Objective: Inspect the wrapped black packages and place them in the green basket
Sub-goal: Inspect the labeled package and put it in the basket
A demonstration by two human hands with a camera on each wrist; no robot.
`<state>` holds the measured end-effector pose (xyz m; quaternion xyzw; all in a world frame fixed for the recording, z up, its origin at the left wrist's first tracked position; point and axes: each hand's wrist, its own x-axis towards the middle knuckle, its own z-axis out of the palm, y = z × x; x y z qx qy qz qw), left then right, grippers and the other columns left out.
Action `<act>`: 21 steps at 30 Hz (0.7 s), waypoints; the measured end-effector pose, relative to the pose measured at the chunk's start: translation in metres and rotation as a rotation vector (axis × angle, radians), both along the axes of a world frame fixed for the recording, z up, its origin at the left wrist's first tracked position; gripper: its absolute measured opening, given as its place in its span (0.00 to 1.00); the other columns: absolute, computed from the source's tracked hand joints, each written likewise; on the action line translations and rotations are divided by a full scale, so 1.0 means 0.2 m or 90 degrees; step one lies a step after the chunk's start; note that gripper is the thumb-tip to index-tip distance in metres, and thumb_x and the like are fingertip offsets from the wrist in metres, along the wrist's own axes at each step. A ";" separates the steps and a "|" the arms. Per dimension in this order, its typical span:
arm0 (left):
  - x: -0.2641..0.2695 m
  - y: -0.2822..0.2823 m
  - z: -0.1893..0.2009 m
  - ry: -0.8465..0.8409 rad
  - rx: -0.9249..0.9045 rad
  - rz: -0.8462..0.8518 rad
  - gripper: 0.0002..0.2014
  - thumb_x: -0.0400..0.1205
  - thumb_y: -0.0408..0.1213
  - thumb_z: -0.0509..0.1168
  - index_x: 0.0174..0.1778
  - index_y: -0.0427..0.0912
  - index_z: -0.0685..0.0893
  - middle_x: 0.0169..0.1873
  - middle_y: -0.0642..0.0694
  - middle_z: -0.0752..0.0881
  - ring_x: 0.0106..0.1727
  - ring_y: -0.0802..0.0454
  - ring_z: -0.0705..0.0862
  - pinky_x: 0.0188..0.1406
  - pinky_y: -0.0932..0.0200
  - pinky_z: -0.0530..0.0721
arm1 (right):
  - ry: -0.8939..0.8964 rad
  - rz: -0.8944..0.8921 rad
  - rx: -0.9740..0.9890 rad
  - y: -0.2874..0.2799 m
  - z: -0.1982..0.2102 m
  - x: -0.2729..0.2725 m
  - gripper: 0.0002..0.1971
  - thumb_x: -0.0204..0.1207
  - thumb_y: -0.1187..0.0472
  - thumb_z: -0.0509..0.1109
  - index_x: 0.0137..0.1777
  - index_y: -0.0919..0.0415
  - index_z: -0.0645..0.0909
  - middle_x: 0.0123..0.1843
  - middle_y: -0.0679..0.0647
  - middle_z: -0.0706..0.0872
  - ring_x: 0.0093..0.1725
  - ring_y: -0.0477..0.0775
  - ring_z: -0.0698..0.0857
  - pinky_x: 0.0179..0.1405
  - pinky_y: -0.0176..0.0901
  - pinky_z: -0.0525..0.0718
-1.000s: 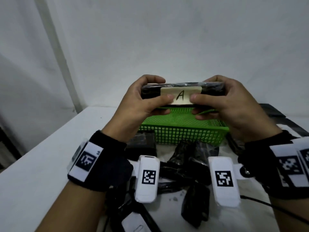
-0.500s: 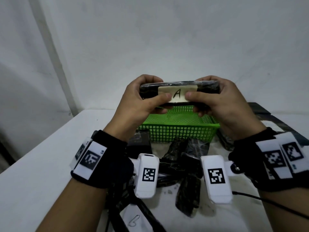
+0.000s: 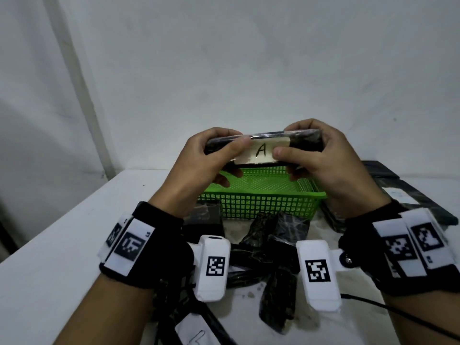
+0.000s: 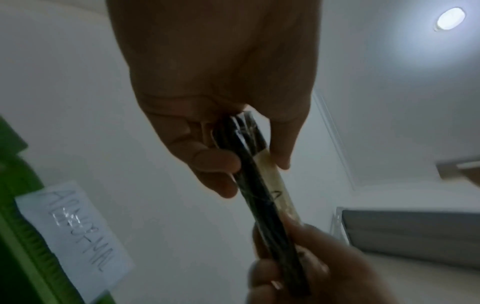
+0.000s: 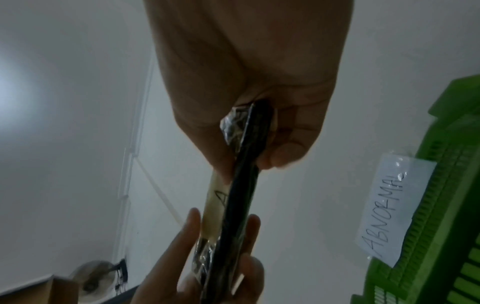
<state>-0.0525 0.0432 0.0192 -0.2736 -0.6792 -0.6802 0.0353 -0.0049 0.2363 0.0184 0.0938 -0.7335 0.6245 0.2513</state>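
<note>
Both hands gripped one wrapped black package (image 3: 263,145) by its ends, held level in the air above the green basket (image 3: 261,195). Left hand (image 3: 206,158) clamped the left end, thumb pressed on the front face at the edge of the cream label (image 3: 261,151), fingers curled behind and under. Right hand (image 3: 321,158) did the same on the right end, thumb on the label's right edge. Label read "A", facing the head camera. Left wrist view: left hand (image 4: 215,92) pinched the package (image 4: 262,195) edge-on, thumb on one side, fingers on the other; right wrist view showed the matching pinch by the right hand (image 5: 249,86) on the package (image 5: 239,195). Plastic wrap was crinkled at the ends. Both wrists were raised, palms turned in toward each other, black wrist straps with white tags on them.

Basket sat on the white table (image 3: 62,232), just below and behind the held package; a white paper tag reading "ABNORMAL" (image 5: 389,209) was stuck on its wall. More wrapped black packages (image 3: 276,235) lay in a loose pile on the table in front of the basket, between the forearms. Dark flat items (image 3: 408,195) lay to the basket's right.
</note>
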 end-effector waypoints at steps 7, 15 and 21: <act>-0.03 0.01 -0.03 0.007 0.051 -0.044 0.08 0.77 0.30 0.74 0.46 0.46 0.85 0.49 0.44 0.88 0.48 0.52 0.87 0.44 0.59 0.88 | -0.070 0.032 -0.101 -0.01 0.00 -0.02 0.05 0.76 0.57 0.76 0.42 0.54 0.84 0.34 0.44 0.88 0.39 0.45 0.87 0.43 0.47 0.90; -0.03 0.03 -0.04 0.062 0.083 -0.014 0.16 0.74 0.17 0.73 0.45 0.43 0.82 0.46 0.44 0.92 0.45 0.51 0.90 0.49 0.57 0.89 | 0.031 -0.042 -0.080 -0.01 -0.02 -0.03 0.11 0.71 0.71 0.80 0.42 0.57 0.83 0.42 0.55 0.89 0.39 0.52 0.91 0.42 0.43 0.92; -0.03 0.01 -0.02 -0.048 0.027 -0.022 0.14 0.78 0.45 0.74 0.56 0.47 0.83 0.52 0.45 0.90 0.53 0.54 0.90 0.61 0.53 0.88 | 0.102 -0.018 -0.017 -0.01 0.00 0.00 0.11 0.68 0.69 0.83 0.45 0.57 0.85 0.42 0.51 0.90 0.39 0.47 0.87 0.43 0.41 0.85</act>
